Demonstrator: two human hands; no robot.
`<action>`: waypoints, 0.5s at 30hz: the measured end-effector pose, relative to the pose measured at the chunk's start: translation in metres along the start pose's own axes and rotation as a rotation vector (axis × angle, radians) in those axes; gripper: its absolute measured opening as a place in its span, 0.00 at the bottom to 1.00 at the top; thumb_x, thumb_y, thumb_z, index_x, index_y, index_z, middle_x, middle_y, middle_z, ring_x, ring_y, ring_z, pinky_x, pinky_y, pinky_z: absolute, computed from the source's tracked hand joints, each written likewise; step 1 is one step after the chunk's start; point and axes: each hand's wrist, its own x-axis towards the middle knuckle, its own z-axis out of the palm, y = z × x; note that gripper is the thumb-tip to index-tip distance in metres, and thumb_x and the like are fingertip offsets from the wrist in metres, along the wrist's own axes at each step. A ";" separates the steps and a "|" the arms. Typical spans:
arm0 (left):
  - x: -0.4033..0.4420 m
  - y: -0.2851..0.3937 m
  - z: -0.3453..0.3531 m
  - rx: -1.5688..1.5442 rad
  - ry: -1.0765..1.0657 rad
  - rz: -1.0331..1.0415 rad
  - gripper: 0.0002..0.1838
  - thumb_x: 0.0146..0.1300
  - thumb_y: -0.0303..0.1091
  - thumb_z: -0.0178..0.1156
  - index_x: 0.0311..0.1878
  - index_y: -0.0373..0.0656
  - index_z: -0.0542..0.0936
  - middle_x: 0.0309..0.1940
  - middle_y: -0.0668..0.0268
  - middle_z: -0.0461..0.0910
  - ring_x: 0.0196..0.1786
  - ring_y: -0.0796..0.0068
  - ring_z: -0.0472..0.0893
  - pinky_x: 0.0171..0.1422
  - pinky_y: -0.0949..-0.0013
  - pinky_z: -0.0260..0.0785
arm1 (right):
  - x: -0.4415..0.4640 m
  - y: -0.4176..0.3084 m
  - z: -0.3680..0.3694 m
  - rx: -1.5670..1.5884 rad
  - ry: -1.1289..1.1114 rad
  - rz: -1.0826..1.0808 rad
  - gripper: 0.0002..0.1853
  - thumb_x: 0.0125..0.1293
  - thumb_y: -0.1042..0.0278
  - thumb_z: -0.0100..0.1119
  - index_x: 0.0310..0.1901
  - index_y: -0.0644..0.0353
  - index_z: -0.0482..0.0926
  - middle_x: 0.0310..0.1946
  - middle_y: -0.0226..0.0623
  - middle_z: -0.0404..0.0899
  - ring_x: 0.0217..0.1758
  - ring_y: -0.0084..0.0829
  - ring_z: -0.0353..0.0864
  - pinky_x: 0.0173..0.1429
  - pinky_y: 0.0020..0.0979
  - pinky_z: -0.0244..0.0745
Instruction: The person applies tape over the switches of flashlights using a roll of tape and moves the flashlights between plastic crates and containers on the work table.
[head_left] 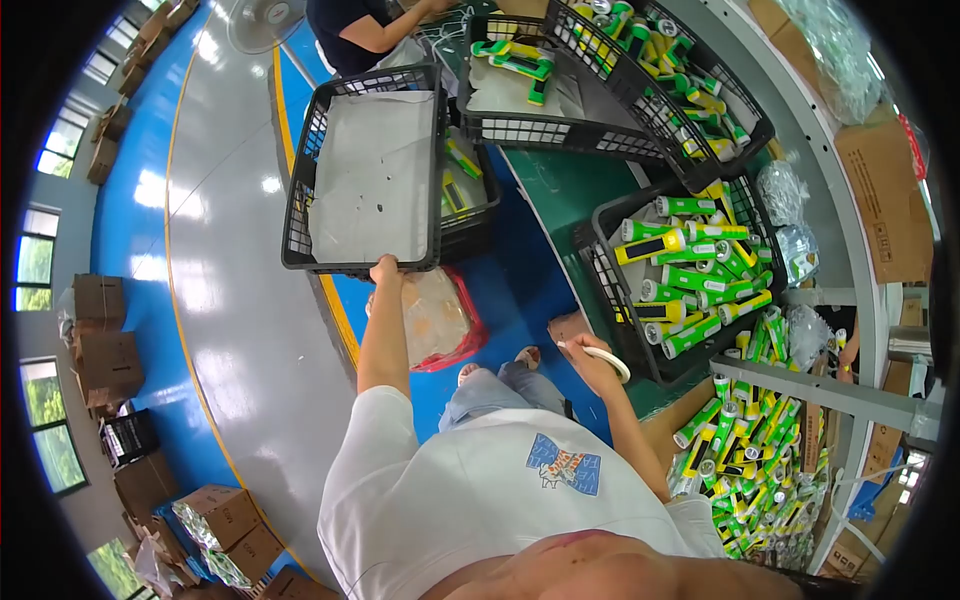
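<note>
Black latticed plastic forms the lined crate [437, 170] before us, a flat grey sheet [370, 180] covering its base, probably to shield contents from the mesh. It overlaps a lower crate [470, 224], perhaps to save floor space. At its near rim, our left hand [385, 272] has its grip curled over the edge, seemingly steadying it. Right of it and nearer us, our right hand [592, 368] has its grip closed around a slim white ring [608, 355]. Farther right of it, cylindrical green-and-yellow torches [693, 279] lie heaped.
</note>
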 end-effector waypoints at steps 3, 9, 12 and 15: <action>-0.009 0.015 -0.010 -0.080 0.020 -0.015 0.12 0.48 0.17 0.53 0.38 0.28 0.69 0.38 0.45 0.69 0.37 0.42 0.77 0.37 0.36 0.74 | -0.020 0.024 -0.023 -0.024 0.061 -0.055 0.08 0.63 0.66 0.57 0.31 0.61 0.78 0.24 0.27 0.75 0.26 0.14 0.69 0.29 0.19 0.64; 0.040 0.047 -0.122 0.015 -0.045 0.013 0.23 0.52 0.16 0.52 0.52 0.40 0.64 0.32 0.56 0.68 0.32 0.62 0.73 0.40 0.44 0.74 | -0.030 0.015 -0.047 -0.132 0.100 0.019 0.08 0.60 0.65 0.59 0.30 0.61 0.78 0.22 0.32 0.75 0.28 0.20 0.71 0.34 0.26 0.67; 0.070 0.069 -0.176 0.366 0.258 0.188 0.35 0.46 0.15 0.55 0.59 0.40 0.54 0.43 0.51 0.70 0.40 0.58 0.76 0.39 0.54 0.75 | -0.022 0.023 -0.046 -0.159 0.068 0.040 0.09 0.59 0.65 0.60 0.29 0.62 0.77 0.22 0.34 0.75 0.25 0.24 0.72 0.33 0.27 0.68; 0.120 0.068 -0.235 0.598 0.453 0.436 0.31 0.49 0.18 0.54 0.58 0.39 0.56 0.44 0.50 0.70 0.37 0.60 0.78 0.28 0.61 0.74 | -0.006 0.020 -0.043 -0.261 0.028 -0.005 0.09 0.58 0.64 0.61 0.29 0.61 0.77 0.22 0.38 0.76 0.25 0.28 0.75 0.33 0.29 0.69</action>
